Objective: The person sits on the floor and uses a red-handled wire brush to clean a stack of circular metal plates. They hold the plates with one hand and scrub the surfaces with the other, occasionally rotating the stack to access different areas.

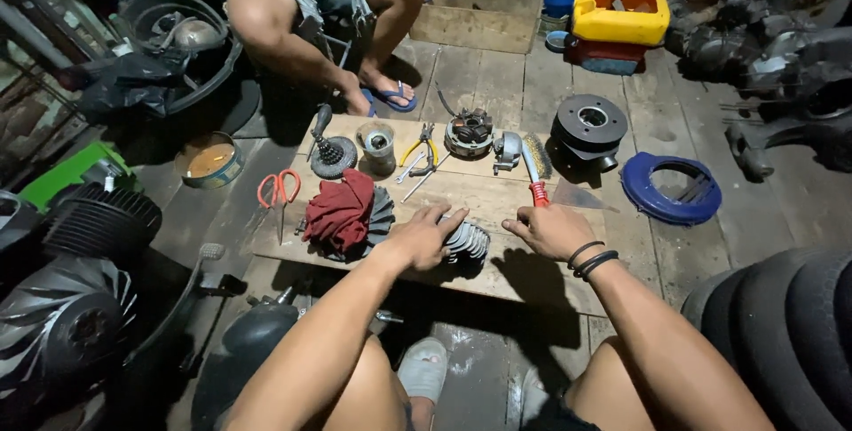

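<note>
My left hand (422, 236) rests with spread fingers on a finned metal engine part (468, 241) lying on a low wooden board (479, 196). Beside it, a dark red rag (342, 209) covers a fan-bladed part. My right hand (550, 229) lies on the board just right of the finned part, close to the red handle of a wire brush (535, 169); whether it grips the handle is unclear. Black bands circle my right wrist.
The board also carries yellow pliers (422, 154), a stator coil (469, 134), a gear (333, 156) and a small can (378, 142). Orange scissors (279, 188), a blue ring cover (670, 187), a black cylinder (589, 129) and tyres (790, 307) lie around. Another person's legs (293, 23) sit opposite.
</note>
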